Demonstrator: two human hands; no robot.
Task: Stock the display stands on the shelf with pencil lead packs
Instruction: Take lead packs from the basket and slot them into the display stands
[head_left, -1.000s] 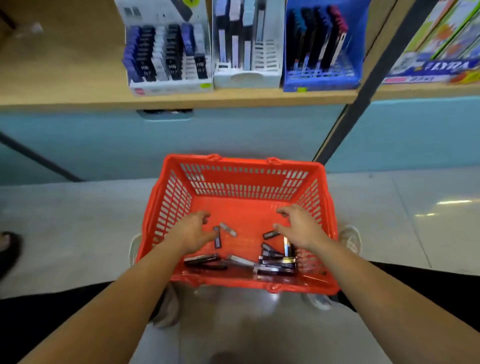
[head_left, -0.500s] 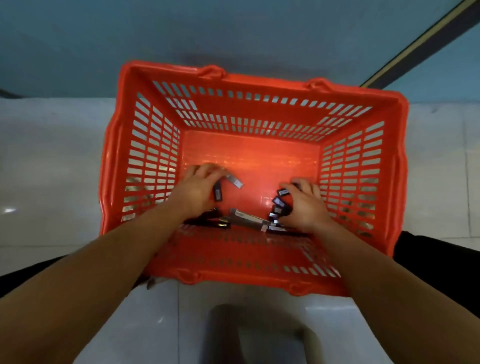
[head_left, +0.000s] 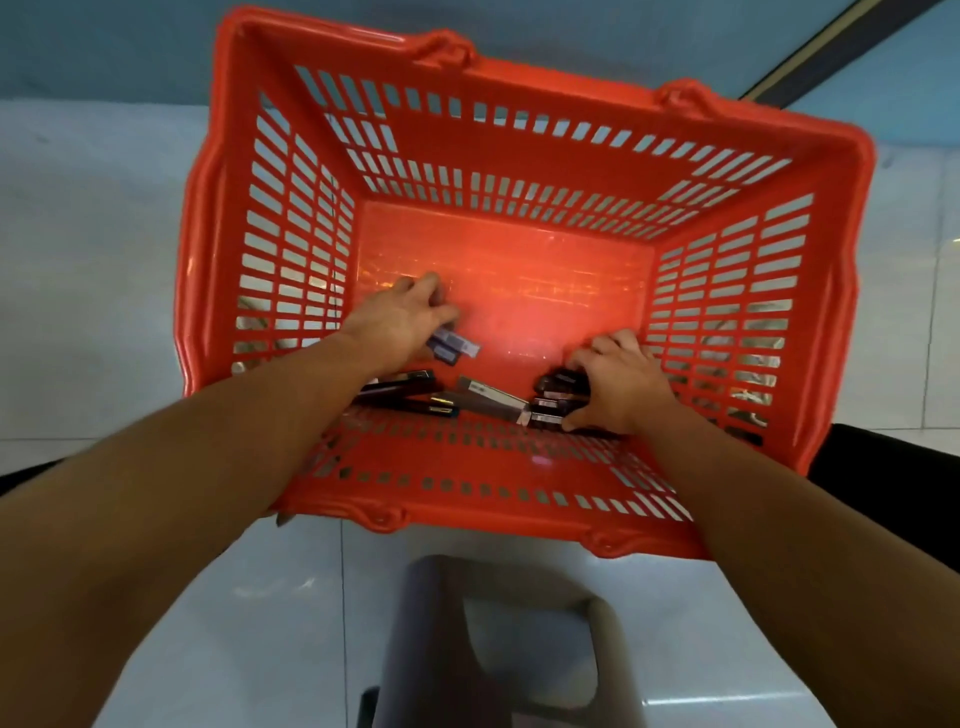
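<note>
Several lead packs (head_left: 558, 397) gripped, others between hands (head_left: 400, 317)

orange slotted basket (head_left: 524, 156), dark packs (head_left: 400, 387)

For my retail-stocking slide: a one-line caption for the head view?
Left hand and right hand each grip pencil lead packs inside the orange basket.

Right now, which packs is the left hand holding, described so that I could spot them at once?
Look into the orange basket, at its left side, where the left hand reaches in. The pale packs poke out from its grip. They are light bluish, unlike the black or grey loose packs beside them and the dark packs in the right hand.
</note>
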